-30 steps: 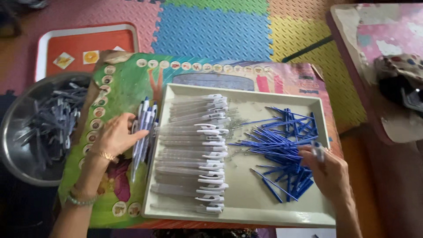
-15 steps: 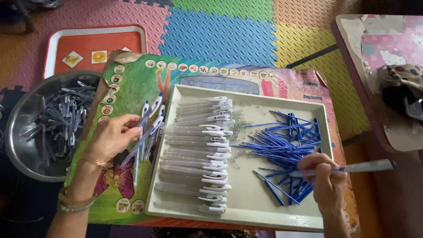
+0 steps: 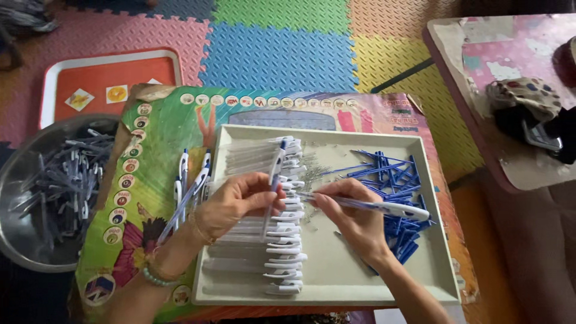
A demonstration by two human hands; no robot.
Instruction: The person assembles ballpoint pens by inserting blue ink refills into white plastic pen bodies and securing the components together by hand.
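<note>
1. Your left hand (image 3: 231, 204) pinches a clear pen barrel (image 3: 273, 180) with a blue tip, held nearly upright over the tray (image 3: 336, 282).
2. Your right hand (image 3: 354, 219) grips a pen (image 3: 384, 207) with a white end, lying level above the tray's middle, fingers closed around it.
3. The tray is pale and rectangular. A row of clear barrels (image 3: 264, 240) fills its left side; blue refills (image 3: 393, 180) are heaped at its right; small springs (image 3: 312, 171) lie between them near the far rim.
4. Left of the tray, a few finished pens (image 3: 186, 180) rest on a colourful board (image 3: 150, 156) edged with round stickers.
5. Further left, a metal bowl (image 3: 24, 240) holds grey pens; behind it lies an orange tray (image 3: 90, 78) with small square cards.
6. The tray's near right part is bare; a pink desk (image 3: 480, 54) stands well right of it.
</note>
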